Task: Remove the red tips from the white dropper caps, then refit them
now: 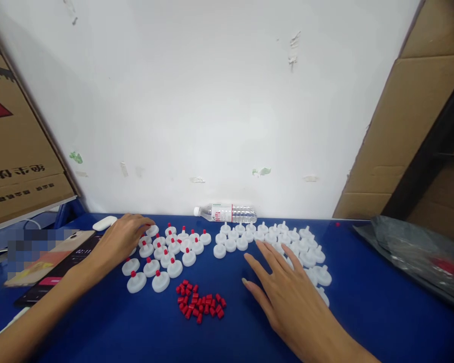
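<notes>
On the blue table [363,307] lie several white round caps with red plugs [162,254] at the left and several plain white caps [276,242] at the right. A small pile of loose red plugs [200,301] sits in front of them. My left hand [121,239] rests with curled fingers at the far left edge of the plugged caps, touching them; what its fingertips pinch is hidden. My right hand [283,287] lies flat with fingers spread, its fingertips among the plain white caps, holding nothing.
A clear plastic water bottle [227,213] lies on its side against the white wall. A phone [64,264] and a white case [104,223] lie at the left, near a cardboard box [15,151]. A grey plastic bag [419,252] and cardboard [408,126] stand at the right.
</notes>
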### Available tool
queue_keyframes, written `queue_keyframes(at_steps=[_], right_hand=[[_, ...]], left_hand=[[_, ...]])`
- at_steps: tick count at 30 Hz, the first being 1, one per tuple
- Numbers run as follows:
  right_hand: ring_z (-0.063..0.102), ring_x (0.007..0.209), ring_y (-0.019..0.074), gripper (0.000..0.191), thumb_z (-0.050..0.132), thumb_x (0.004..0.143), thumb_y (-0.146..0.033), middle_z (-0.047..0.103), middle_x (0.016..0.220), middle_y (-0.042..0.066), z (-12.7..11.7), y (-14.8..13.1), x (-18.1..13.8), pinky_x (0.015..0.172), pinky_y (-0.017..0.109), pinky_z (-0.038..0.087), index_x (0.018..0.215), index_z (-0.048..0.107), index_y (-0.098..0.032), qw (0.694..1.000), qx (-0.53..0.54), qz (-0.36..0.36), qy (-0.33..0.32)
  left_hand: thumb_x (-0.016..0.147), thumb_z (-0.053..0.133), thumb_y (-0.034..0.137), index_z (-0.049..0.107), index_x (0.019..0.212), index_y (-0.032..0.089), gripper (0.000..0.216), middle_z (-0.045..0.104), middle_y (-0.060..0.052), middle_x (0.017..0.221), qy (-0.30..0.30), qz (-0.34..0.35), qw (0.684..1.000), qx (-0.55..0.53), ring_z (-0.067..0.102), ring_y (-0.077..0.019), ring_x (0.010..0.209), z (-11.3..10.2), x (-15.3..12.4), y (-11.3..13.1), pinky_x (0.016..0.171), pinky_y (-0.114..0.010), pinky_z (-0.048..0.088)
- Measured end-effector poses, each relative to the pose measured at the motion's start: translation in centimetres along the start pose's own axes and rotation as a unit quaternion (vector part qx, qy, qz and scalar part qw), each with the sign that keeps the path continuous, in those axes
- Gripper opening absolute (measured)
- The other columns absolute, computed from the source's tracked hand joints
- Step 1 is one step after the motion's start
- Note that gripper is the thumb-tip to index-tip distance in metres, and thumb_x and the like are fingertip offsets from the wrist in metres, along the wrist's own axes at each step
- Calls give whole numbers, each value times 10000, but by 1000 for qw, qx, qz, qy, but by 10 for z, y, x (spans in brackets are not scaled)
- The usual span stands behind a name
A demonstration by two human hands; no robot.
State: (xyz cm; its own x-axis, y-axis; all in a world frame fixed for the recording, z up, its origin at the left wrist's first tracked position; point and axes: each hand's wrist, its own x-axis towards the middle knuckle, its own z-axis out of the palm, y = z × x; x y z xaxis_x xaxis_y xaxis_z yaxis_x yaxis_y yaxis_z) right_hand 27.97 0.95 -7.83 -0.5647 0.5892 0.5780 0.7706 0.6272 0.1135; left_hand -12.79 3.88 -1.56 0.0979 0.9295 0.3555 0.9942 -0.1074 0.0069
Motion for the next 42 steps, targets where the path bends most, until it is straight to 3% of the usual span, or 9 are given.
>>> queue_keyframes(at_steps=[10, 16, 23, 26, 32, 35, 37, 42], right_hand=[[527, 1375, 365, 490, 344, 1078, -456, 629, 1415, 143, 5, -1, -3, 1163, 646, 362, 1384, 652, -229, 997, -29, 17, -72], [542, 1347, 413, 500, 373, 1059, -418, 642, 1374, 211, 5, 4, -4, 1142, 678, 349, 1407, 635, -173, 993, -89, 44, -62], [559, 1355, 303, 432, 357, 1089, -406, 636, 1409, 129, -5, 0, 1, 1153, 589, 408, 1362, 648, -240, 998, 11, -33, -44], [529, 1382, 315, 399, 392, 1080, -397, 606, 1443, 134, -8, -2, 2, 1137, 599, 425, 1346, 648, -245, 999, 13, -31, -13], [603, 1283, 351, 395, 439, 1065, -392, 686, 1295, 166, 6, 3, -6, 1128, 667, 387, 1363, 625, -211, 999, -7, 13, -36], [656, 1178, 323, 344, 490, 1046, -315, 697, 1236, 149, 9, 3, -7, 1133, 665, 371, 1351, 610, -210, 998, 22, 5, -58], [680, 1086, 284, 288, 510, 1025, -233, 707, 1146, 107, 5, 0, -4, 1140, 651, 362, 1290, 620, -227, 996, 58, -2, -61], [677, 921, 214, 252, 499, 997, -127, 657, 920, 20, -9, -11, 1, 1123, 586, 396, 1175, 616, -260, 989, 137, -30, -42]], left_hand=[[928, 408, 346, 784, 1044, 210, 416, 777, -142, 1096, 0, 20, 1000, -6, 677, -358, 1046, -3, -1, 4, 891, -452, 514], [915, 409, 334, 809, 950, 224, 416, 801, -126, 1055, -19, 25, 999, -11, 691, -356, 1025, -1, 0, 3, 873, -455, 519], [930, 414, 421, 798, 1018, 228, 439, 802, -131, 1039, -10, 22, 999, -21, 729, -330, 968, 3, 0, -2, 862, -418, 556], [957, 411, 449, 769, 1112, 208, 458, 780, -149, 1104, 30, 34, 999, -18, 696, -350, 1044, -2, 0, 3, 913, -450, 539], [1019, 451, 382, 739, 1116, 183, 363, 746, -128, 1099, 136, 100, 985, -28, 584, -321, 1128, -16, -11, 47, 995, -478, 478], [1025, 522, 220, 716, 1103, 214, 209, 734, -81, 1047, 161, 235, 954, -97, 593, -259, 1078, -15, -30, 86, 947, -425, 507], [1029, 523, 162, 691, 1162, 236, 227, 705, -73, 1096, 102, 287, 943, -136, 565, -249, 1147, -12, -45, 112, 983, -416, 510], [1011, 581, 204, 641, 1284, 289, 292, 570, -93, 1341, -43, 308, 938, -154, 487, -279, 1297, -6, -72, 149, 1048, -428, 538]])
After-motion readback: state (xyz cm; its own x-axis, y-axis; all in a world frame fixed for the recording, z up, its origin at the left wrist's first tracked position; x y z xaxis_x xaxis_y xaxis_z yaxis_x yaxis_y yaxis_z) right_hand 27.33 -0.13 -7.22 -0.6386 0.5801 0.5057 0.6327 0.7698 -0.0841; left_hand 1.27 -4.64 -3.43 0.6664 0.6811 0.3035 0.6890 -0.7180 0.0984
